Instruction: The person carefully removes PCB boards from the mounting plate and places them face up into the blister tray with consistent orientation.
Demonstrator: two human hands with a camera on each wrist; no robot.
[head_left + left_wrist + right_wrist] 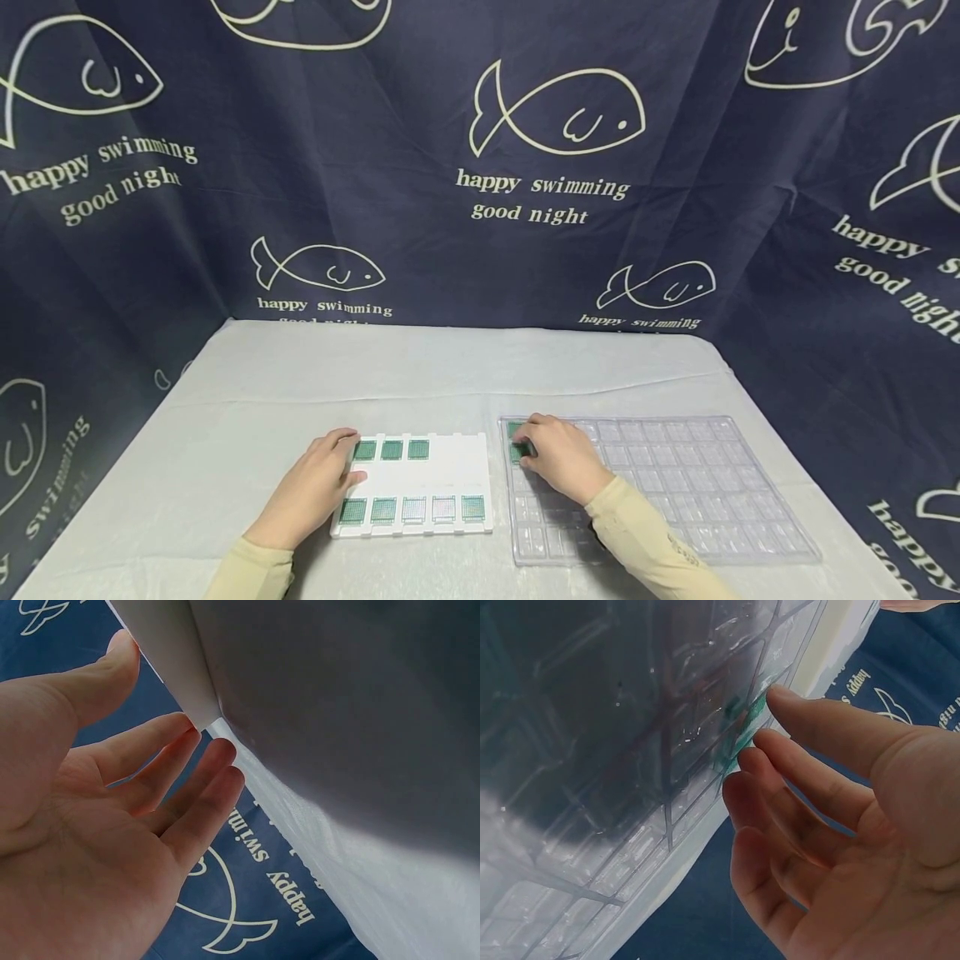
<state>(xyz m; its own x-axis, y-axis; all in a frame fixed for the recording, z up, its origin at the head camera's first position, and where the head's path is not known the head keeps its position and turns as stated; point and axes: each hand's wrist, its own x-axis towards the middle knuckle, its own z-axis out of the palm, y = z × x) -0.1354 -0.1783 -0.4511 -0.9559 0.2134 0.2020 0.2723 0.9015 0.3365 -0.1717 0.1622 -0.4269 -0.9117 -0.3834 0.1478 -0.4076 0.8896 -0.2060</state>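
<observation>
Setting a green board (519,453) into the clear tray (712,477), near its far-left corner, seems my step. My right hand (562,457) appears to pinch it; my left hand (317,482), fingers extended, touches the white tray (453,477). Next calls for flat seating, gentle release.

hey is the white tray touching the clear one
Apart. The head view shows a strip of table between the white tray and the clear tray.

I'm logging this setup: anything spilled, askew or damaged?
Nothing stands out. The green boards on the white holder sit in straight rows, the clear tray lies flat beside it, and no spill shows. Fine damage can't be judged.
</observation>
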